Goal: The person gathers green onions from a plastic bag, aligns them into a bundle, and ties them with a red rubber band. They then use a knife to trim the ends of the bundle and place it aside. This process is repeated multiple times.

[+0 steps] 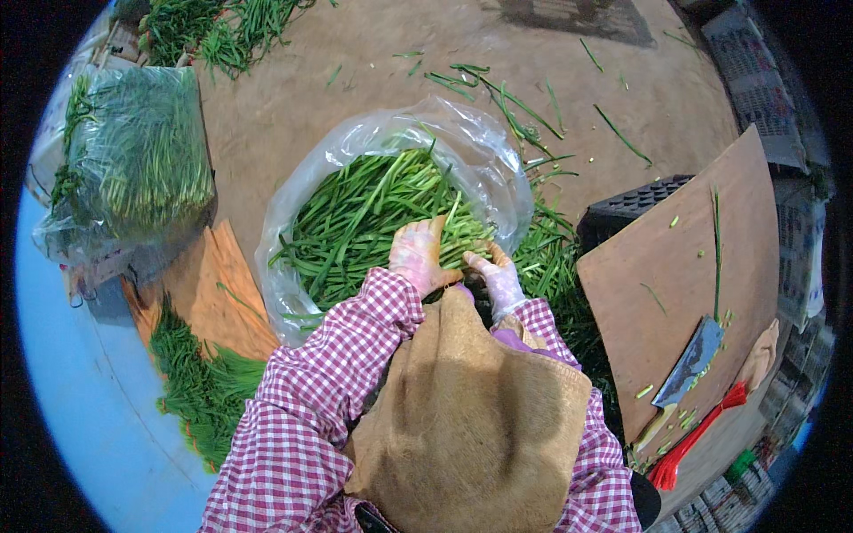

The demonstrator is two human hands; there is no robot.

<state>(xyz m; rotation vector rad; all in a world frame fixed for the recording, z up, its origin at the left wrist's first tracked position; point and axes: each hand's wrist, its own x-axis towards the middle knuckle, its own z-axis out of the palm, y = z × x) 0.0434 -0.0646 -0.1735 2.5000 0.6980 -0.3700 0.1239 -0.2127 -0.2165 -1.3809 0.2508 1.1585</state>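
Before me a clear plastic bag [313,150] stands wide, its rim rolled around a heap of green garlic chives [360,213]. My left hand [416,253], in a pale patterned glove with bare fingers, lies over the heap, thumb pointing right. Its fingertips sink among the leaves, so whether it grips any cannot be told. Close by on the right, my right hand [495,272], gloved alike, has its fingers bent around pale stem ends [466,233] at the bag's right side. A brown apron [473,426] hides what lies just below the hands.
More loose chives [543,260] lie right of the bag. A cleaver [690,363] and red ties [700,436] rest on a board [680,266] by a black crate [626,200]. At left are a packed bag of chives [140,146] and tied bunches [200,380].
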